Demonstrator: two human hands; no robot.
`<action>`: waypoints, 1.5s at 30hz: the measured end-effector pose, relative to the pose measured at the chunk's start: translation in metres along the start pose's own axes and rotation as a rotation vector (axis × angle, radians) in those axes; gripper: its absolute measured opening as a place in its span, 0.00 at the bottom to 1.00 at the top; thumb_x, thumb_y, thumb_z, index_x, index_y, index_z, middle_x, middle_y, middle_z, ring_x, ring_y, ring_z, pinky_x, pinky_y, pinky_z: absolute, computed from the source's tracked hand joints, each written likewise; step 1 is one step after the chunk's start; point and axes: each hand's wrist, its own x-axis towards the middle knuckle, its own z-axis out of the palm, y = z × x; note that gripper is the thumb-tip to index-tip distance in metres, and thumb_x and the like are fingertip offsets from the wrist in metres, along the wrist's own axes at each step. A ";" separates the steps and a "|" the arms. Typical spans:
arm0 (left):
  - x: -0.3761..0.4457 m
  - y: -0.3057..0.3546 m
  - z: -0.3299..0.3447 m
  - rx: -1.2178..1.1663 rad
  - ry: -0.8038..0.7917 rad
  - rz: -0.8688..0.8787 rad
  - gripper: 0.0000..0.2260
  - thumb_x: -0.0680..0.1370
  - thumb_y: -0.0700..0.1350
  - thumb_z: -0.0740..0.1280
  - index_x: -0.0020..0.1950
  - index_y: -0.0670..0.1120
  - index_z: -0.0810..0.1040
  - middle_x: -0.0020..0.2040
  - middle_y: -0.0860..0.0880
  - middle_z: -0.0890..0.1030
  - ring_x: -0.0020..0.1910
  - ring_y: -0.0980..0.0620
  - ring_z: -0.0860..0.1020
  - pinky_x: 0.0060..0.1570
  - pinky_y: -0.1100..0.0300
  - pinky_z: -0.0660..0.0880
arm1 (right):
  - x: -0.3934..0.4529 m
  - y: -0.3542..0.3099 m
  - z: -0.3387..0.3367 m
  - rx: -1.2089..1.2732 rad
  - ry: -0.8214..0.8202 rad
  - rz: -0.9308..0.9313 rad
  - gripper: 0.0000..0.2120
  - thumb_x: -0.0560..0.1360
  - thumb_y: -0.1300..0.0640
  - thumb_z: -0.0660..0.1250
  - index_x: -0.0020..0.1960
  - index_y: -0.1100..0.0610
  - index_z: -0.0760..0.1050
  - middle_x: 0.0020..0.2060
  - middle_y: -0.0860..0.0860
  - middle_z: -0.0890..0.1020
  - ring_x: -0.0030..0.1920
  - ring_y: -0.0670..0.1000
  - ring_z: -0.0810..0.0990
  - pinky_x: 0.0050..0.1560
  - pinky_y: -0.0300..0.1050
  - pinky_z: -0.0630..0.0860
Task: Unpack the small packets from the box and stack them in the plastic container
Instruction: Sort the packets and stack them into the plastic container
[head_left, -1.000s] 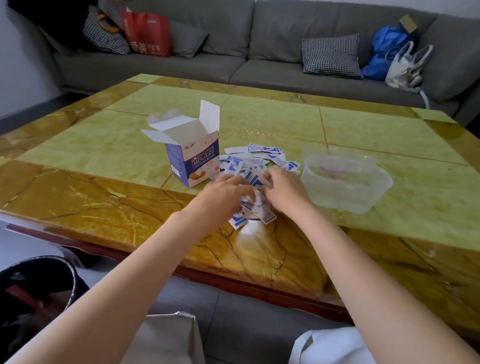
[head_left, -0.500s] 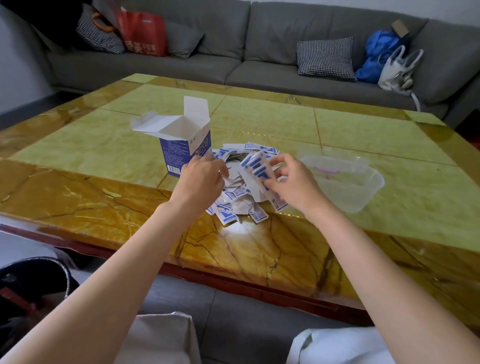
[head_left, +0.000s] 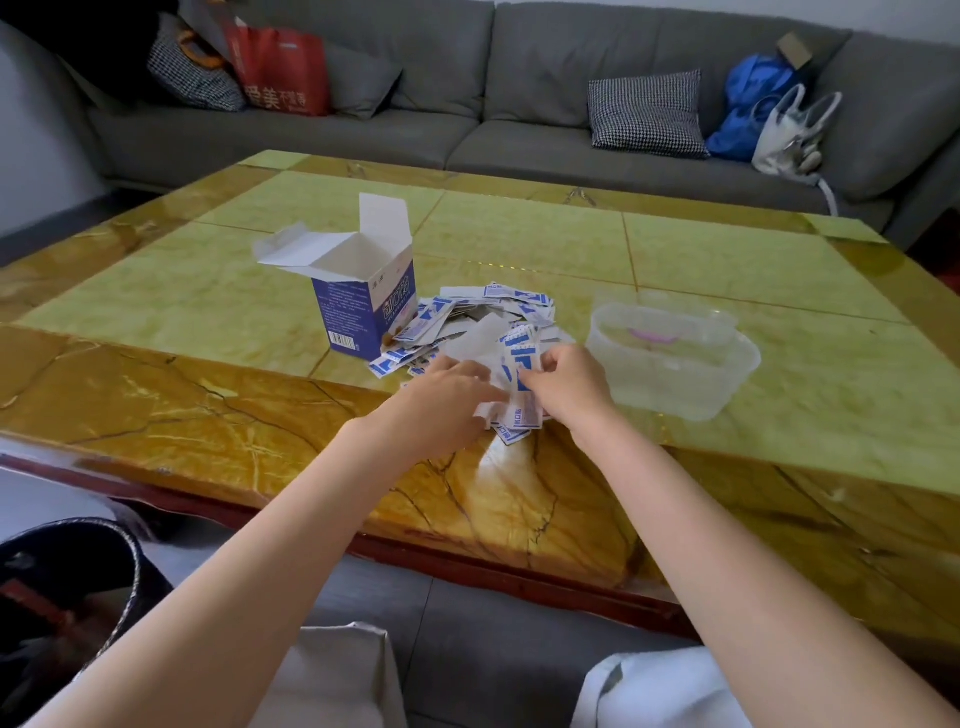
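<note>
A blue and white cardboard box (head_left: 363, 306) stands open on the table, its flaps up. To its right lies a loose pile of small white and blue packets (head_left: 467, 325). My right hand (head_left: 569, 384) pinches a bunch of these packets at the near edge of the pile. My left hand (head_left: 441, 402) lies palm down beside it, its fingers reaching into the same bunch; what they hold is hidden. The clear plastic container (head_left: 727, 384) sits right of the pile and looks to hold no packets.
The yellow-green marble table (head_left: 675, 260) spreads wide behind the box and container. A grey sofa (head_left: 467, 135) with cushions and bags runs along the far side. A dark bin (head_left: 67, 582) stands at the lower left, below the table edge.
Both hands have come closer together over the near part of the pile. The right hand has gathered a thicker bunch of packets. The box and container have not moved.
</note>
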 end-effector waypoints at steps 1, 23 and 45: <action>-0.002 0.000 0.000 -0.008 -0.007 0.003 0.20 0.79 0.45 0.60 0.70 0.58 0.66 0.73 0.51 0.62 0.71 0.47 0.58 0.69 0.50 0.63 | 0.000 -0.001 0.001 -0.035 -0.005 -0.016 0.08 0.74 0.59 0.67 0.42 0.65 0.75 0.40 0.58 0.79 0.41 0.57 0.77 0.41 0.48 0.73; 0.003 0.004 -0.024 -0.928 0.267 -0.203 0.06 0.75 0.41 0.68 0.51 0.45 0.80 0.42 0.51 0.82 0.36 0.58 0.78 0.40 0.66 0.78 | -0.013 -0.006 -0.051 -0.142 -0.219 -0.254 0.14 0.79 0.55 0.60 0.51 0.65 0.78 0.32 0.54 0.75 0.27 0.49 0.68 0.29 0.40 0.64; 0.020 0.039 -0.002 -0.547 0.102 -0.037 0.13 0.72 0.44 0.71 0.55 0.47 0.76 0.49 0.48 0.78 0.46 0.49 0.77 0.44 0.53 0.77 | -0.033 0.021 -0.073 -0.772 -0.123 -0.442 0.07 0.77 0.56 0.61 0.51 0.54 0.78 0.44 0.54 0.79 0.47 0.57 0.79 0.38 0.43 0.67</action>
